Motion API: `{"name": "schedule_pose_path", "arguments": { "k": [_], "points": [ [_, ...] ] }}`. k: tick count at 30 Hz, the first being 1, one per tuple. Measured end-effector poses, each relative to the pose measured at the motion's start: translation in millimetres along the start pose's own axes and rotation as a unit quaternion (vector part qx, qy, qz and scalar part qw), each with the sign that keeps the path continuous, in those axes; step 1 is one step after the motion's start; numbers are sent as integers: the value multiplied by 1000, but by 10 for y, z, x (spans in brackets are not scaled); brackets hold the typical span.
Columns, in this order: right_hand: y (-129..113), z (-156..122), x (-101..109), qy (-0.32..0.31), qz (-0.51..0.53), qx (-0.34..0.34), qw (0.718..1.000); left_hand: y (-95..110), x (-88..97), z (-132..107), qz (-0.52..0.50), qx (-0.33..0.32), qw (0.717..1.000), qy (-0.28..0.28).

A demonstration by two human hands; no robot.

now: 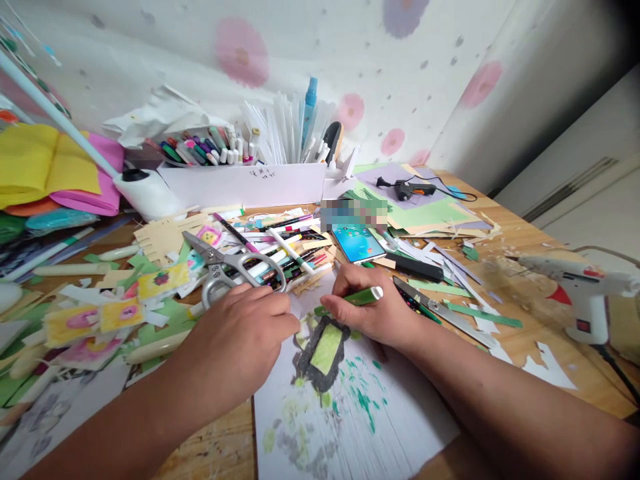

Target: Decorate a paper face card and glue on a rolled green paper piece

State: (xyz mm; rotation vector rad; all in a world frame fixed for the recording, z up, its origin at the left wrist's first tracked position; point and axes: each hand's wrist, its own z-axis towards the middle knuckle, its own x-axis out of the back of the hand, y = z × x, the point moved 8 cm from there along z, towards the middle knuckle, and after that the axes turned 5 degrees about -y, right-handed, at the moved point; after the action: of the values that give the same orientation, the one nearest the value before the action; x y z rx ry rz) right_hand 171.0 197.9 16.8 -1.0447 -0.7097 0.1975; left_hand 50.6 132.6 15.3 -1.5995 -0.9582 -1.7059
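Note:
In my right hand (373, 303) is a green marker (367, 295) with a white end, its other end pointing left toward my left hand. My left hand (255, 330) is closed, thumb and finger pinching a small pale paper piece (303, 333), partly hidden by the fingers. Just below the marker lies a scalloped dark grey cutout with a light green rectangle (326, 350) in its middle. Under both hands is a white paper sheet (405, 427) with green, yellow-green and grey ink marks. Silver-handled scissors (240, 267) rest just beyond my left hand.
A phone (357, 243) lies among scattered markers and paper scraps. A white glue gun (583, 287) stands at the right, a box cutter (463, 323) before it. Behind are a white box (245, 187) of pens and a small black glue gun (415, 190). Coloured paper cutouts (163, 280) cover the left.

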Motion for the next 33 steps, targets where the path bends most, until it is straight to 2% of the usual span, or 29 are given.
{"name": "schedule_pose_path", "arguments": {
  "k": [5,10,18,25,31,33],
  "points": [
    [19,-10,-6,5,5,-10,1000,-15,33,8,7,22,999,23],
    [31,-7,-32,4,13,-13,1000,19,-1,16,-4,3,1000,4],
    [51,-9,92,50,23,-44,998,-27,15,26,-25,11,1000,3],
    [21,-7,-17,6,17,-16,1000,-25,39,20,-25,4,1000,-6],
    [22,-13,49,39,-9,-31,999,-28,36,20,-25,4,999,-24],
    [5,-14,16,28,5,-24,999,-29,37,14,-27,5,999,-28]
  ]
}}
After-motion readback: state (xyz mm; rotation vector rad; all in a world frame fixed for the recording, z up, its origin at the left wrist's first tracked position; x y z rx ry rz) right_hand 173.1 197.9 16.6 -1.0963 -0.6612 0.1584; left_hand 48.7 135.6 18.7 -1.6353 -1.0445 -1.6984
